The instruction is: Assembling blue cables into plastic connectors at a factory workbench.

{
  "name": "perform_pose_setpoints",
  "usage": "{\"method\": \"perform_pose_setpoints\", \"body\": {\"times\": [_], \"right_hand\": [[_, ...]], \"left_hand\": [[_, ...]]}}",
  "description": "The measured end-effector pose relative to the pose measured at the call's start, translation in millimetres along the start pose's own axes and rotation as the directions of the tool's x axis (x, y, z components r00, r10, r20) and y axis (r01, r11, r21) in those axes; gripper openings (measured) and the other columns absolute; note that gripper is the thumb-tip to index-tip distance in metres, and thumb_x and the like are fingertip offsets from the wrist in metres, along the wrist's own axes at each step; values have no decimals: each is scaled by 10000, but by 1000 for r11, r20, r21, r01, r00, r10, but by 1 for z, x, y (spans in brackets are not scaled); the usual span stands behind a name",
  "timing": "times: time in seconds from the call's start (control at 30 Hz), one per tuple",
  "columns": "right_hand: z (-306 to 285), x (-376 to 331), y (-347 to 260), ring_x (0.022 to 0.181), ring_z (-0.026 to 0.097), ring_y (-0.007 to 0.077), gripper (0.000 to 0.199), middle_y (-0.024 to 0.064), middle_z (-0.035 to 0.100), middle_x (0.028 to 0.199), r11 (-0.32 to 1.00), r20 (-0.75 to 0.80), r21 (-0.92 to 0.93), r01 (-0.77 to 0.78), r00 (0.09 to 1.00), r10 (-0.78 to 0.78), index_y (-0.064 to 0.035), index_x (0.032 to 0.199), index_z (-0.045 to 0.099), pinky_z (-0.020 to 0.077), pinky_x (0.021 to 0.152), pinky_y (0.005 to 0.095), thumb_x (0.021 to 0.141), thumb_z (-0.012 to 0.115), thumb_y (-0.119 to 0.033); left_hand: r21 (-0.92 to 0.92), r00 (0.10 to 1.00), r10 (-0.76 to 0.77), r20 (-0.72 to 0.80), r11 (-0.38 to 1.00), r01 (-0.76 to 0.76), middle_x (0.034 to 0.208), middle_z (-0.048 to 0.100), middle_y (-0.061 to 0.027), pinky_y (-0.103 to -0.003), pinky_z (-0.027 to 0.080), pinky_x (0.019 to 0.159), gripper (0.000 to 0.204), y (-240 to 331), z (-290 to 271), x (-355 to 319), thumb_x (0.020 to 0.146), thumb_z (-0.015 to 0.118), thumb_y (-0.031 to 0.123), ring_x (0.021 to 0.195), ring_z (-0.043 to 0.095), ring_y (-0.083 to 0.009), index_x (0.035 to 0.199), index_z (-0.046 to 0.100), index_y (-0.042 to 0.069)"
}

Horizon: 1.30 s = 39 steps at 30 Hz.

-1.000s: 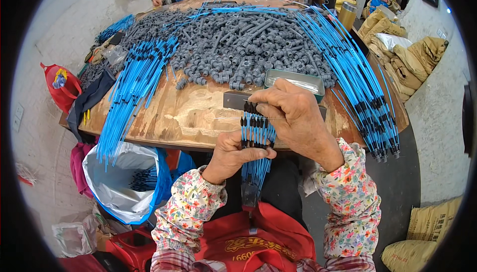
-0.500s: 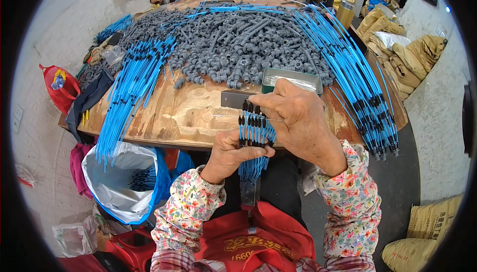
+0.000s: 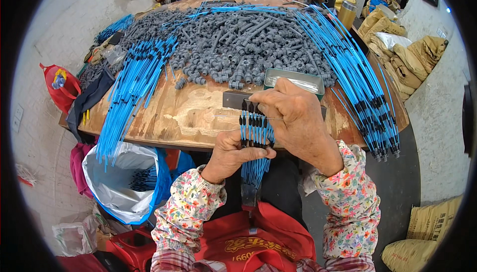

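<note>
My left hand [image 3: 235, 154] is closed around a bundle of thin blue sticks [image 3: 255, 167] with black bulbous sections near their upper ends. Above that grip the sticks fan out in a flat row, while their lower ends hang toward my lap. A thin pale wire or needle [image 3: 226, 116] lies crosswise at the row of black sections, and its right end runs behind my right hand [image 3: 297, 120]. That hand is closed, its thumb and forefinger at the black tips; what they pinch is too small to make out.
Grey plastic fittings [image 3: 238, 43] are heaped on the wooden table [image 3: 184, 105]. Blue stick bundles lie left [image 3: 136, 83] and right [image 3: 355, 88]. Behind my right hand are a green-rimmed tin [image 3: 318, 89] and a grey bar [image 3: 236, 99]. A lined blue bag [image 3: 112, 187] stands lower left.
Both my hands keep nearly the same place and grip, with the bundle barely shifted. At the far side, another person's hands have moved to the right.
</note>
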State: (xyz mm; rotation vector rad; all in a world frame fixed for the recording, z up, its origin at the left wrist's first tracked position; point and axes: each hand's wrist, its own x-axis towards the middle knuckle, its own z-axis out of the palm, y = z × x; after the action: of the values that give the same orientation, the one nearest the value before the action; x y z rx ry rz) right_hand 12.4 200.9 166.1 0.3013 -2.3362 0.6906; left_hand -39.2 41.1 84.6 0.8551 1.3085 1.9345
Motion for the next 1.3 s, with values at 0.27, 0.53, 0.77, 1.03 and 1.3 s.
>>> {"method": "perform_pose_setpoints", "body": {"times": [0.27, 0.53, 0.77, 1.03, 1.3], "right_hand": [[3, 1, -2, 579, 514, 268, 104, 109, 467, 658, 999, -10, -42, -6, 1000, 6, -31, 890, 651, 382, 510, 364, 797, 610, -52], [1, 8, 8, 683, 539, 248, 260, 103, 503, 818, 985, 93, 175, 0, 996, -17, -36, 999, 598, 427, 588, 345, 742, 635, -16], [0, 21, 9, 793, 534, 268, 455, 124, 495, 952, 966, 180, 219, 139, 967, -180, -36, 1126, 522, 459, 698, 328, 694, 665, -26], [-6, 10, 7, 863, 535, 278, 551, 142, 497, 1020, 950, 185, 274, 148, 962, -203, -9, 1191, 469, 464, 739, 339, 681, 674, -48], [18, -56, 51, 811, 559, 268, 444, 150, 523, 932, 967, -142, -133, -219, 969, 200, 6, 1090, 492, 483, 689, 344, 695, 672, -91]], "left_hand": [[-8, 1000, 20, 2, 1000, -20, 886, 672, -109, -292, 545, 755, 193, -1, -2, 0, 820, 622, -45, 844, 670, -188, 1011, 622, -19], [10, 1000, -26, -5, 1000, 26, 903, 658, -94, -291, 552, 752, 177, -1, -2, 1, 815, 622, -59, 843, 673, -202, 988, 621, -24], [-1, 999, -45, 5, 999, 45, 917, 651, -86, -294, 554, 750, 171, 1, 0, 0, 809, 635, -54, 835, 674, -207, 977, 620, -26], [-53, 1000, -16, -5, 998, 15, 909, 653, -86, -286, 548, 734, 152, -1, -1, -3, 824, 613, -34, 822, 670, -197, 975, 622, -16], [107, 990, -122, -70, 986, 129, 960, 647, -108, -325, 518, 749, 249, 3, 12, 11, 813, 599, 50, 923, 617, -176, 1057, 580, 1]]}}
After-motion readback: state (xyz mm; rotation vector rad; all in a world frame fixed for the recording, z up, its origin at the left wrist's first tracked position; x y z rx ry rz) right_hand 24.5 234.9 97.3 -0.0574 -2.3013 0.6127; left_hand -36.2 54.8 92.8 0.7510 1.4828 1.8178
